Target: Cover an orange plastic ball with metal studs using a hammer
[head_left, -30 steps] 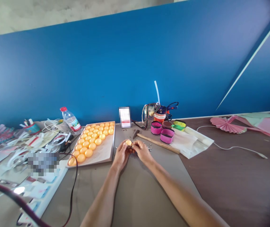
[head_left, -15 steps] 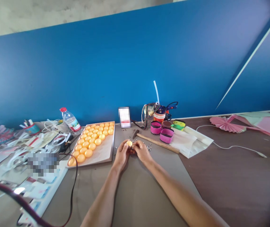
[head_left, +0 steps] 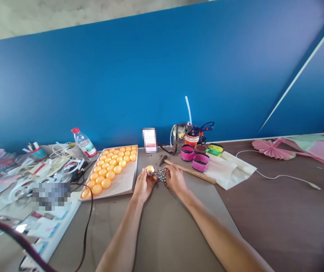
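Observation:
My left hand (head_left: pixel 143 184) is closed around a small orange ball (head_left: pixel 149 169), held at its fingertips above the grey mat (head_left: pixel 162 226). My right hand (head_left: pixel 176 179) rests just to the right, its fingers curled over a cluster of small shiny metal beads (head_left: pixel 161 175) lying between the two hands. A tray (head_left: pixel 122 183) with several orange balls sits directly left of my left hand. A wooden-handled hammer (head_left: pixel 190 171) lies just beyond my right hand.
Pink tape rolls (head_left: pixel 200 162), a cup of tools (head_left: pixel 191 138) and white paper sheets (head_left: pixel 230 170) stand behind right. A water bottle (head_left: pixel 84 143) and cluttered cables lie left. A white cable (head_left: pixel 281 175) and pink paper fans (head_left: pixel 272 148) are far right. A blue wall closes the back.
Both hands have shifted slightly away from me. The right hand has moved off the ball onto the metal beads, which now show between the hands.

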The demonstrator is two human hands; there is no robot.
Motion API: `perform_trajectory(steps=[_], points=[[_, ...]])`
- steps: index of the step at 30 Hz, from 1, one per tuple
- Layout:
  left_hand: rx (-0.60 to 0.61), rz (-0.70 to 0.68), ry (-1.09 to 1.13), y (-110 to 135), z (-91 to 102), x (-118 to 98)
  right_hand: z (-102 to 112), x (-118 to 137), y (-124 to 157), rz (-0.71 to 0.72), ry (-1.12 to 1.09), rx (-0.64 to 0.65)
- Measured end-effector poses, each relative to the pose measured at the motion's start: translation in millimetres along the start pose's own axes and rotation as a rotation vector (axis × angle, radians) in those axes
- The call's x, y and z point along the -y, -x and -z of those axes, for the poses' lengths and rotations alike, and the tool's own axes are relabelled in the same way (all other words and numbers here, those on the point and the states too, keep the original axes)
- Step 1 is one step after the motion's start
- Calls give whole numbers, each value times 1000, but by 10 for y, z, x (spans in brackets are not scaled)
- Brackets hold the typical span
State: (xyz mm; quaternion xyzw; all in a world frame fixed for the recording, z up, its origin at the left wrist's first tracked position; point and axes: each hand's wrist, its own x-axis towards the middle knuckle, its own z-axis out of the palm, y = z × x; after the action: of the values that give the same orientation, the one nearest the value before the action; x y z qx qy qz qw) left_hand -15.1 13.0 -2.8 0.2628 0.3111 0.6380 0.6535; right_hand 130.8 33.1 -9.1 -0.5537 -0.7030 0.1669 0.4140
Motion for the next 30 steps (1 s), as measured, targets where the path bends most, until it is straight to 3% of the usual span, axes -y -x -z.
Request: perform_trajectory(steps=[4,8,16,30], points=[[7,11,17,14,-25,-20,15,10,34,2,354,42],[16,-3,30,29,-44,-40,35,-19,27,-47,464,-20],[31,8,74,8,-7,-35,69,-228,-45,-242,535,-45],[27,43,89,20,9,-46,98,-309,-123,-386,448,-90]])
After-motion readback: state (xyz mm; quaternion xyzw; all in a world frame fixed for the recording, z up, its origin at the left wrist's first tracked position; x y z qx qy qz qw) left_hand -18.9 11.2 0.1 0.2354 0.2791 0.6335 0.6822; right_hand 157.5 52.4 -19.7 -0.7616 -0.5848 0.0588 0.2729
